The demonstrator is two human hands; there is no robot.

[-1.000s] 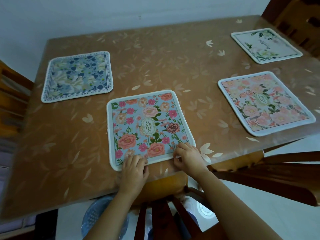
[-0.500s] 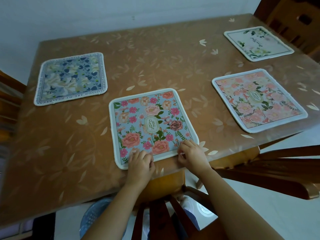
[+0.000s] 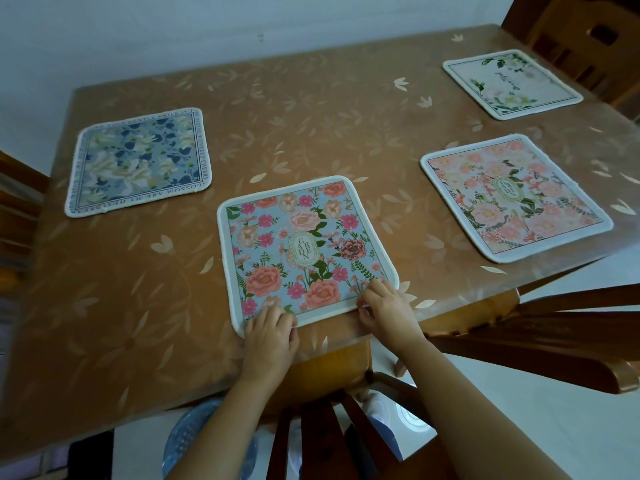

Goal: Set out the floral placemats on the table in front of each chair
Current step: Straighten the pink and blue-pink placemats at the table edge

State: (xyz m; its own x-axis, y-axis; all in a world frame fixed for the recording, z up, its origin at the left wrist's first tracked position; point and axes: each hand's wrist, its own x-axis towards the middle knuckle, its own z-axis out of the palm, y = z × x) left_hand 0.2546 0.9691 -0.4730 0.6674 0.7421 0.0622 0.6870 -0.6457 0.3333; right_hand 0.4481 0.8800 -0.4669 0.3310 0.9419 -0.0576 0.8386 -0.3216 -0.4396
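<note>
Blue rose-printed square placemat (image 3: 304, 251) has barely shifted; left hand (image 3: 272, 336) presses its near edge, right hand (image 3: 386, 308) pinches its corner: final straightening.

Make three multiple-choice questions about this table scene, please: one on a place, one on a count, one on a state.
1. Where lies the white placemat with green leaves? A) far right corner B) near left corner C) centre
2. How many placemats are on the table? A) three B) four C) five
3. What do the left hand and right hand do? A) hang idle B) clap C) touch the blue-and-pink placemat
Answers: 1 A, it lies at the far right corner; 2 B, four show; 3 C, both touch its near edge.
</note>
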